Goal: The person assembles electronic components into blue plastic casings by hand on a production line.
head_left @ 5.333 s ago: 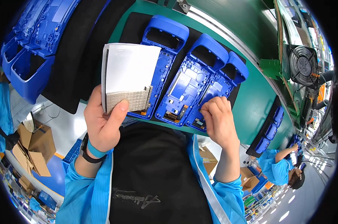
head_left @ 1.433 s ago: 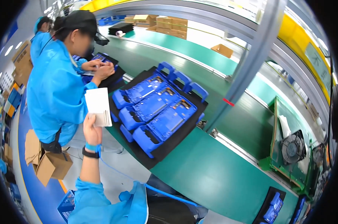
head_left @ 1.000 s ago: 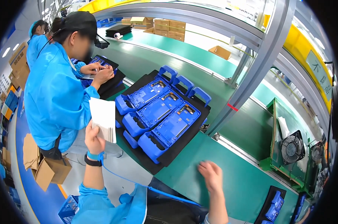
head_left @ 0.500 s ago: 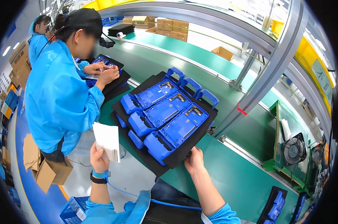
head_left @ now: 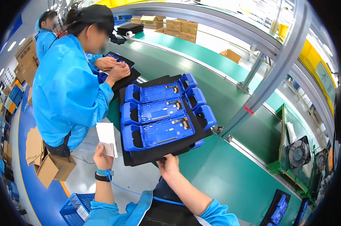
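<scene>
Just ahead, the black mat (head_left: 155,154) touches the right hand (head_left: 170,166).

- Here on the left, the left forearm (head_left: 104,193) is standing nearly upright, rising from the lower edge with the blue left sleeve (head_left: 104,213) covering its lower part.
- The left wrist (head_left: 103,173) is running almost straight on from it.
- And the left grip (head_left: 103,160) is clasping, thumb pointing upward, the other fingers partly hiding from view.
- Across to the right forearm (head_left: 189,190): it's slanting up and leftward, bare above the blue right sleeve (head_left: 220,217).
- The right grip (head_left: 169,165) is clasping too, its fingers bending, some tips hiding.
- Both grips are sitting at about the same height, well apart.
</scene>
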`<state>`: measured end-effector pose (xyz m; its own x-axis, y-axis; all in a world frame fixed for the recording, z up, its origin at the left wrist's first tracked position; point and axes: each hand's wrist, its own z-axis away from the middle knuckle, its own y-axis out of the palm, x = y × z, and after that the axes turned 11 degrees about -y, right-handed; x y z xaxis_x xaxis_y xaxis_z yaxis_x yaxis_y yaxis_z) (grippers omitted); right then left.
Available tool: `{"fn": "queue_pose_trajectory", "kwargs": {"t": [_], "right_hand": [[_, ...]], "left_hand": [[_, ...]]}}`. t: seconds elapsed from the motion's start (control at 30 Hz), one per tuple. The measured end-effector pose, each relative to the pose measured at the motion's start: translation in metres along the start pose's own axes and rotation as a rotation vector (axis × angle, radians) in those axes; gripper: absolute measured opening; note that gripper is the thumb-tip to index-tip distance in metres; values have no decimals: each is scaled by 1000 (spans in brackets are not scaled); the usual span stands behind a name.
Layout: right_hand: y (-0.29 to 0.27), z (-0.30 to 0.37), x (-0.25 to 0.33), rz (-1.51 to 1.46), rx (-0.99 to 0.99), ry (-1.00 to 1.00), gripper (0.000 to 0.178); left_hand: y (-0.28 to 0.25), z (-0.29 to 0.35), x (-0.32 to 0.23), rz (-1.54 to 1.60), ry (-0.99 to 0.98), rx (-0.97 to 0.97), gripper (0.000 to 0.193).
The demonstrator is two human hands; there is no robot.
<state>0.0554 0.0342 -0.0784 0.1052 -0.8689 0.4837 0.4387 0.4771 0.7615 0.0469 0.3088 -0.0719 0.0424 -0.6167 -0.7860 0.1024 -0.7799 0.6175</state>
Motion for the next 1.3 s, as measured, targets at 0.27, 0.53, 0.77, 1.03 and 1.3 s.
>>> {"fn": "queue_pose_trajectory", "kwargs": {"t": [0.27,0.53,0.77,1.03,1.3], "right_hand": [[-7,57,-14,27,-104,35,32],[-114,91,86,239,-104,42,23],[-186,111,153,344,-142,-177,52],[-246,201,179,246,-273,-397,53],[-72,218,136,172,-517,-629,55]], "left_hand": [[-58,-13,-12,95,-126,106,65],[-87,-18,14,494,-187,395,51],[12,13,32,68,-424,271,71],[71,31,63,74,-771,384,70],[80,-94,1,83,-1026,547,67]]}}
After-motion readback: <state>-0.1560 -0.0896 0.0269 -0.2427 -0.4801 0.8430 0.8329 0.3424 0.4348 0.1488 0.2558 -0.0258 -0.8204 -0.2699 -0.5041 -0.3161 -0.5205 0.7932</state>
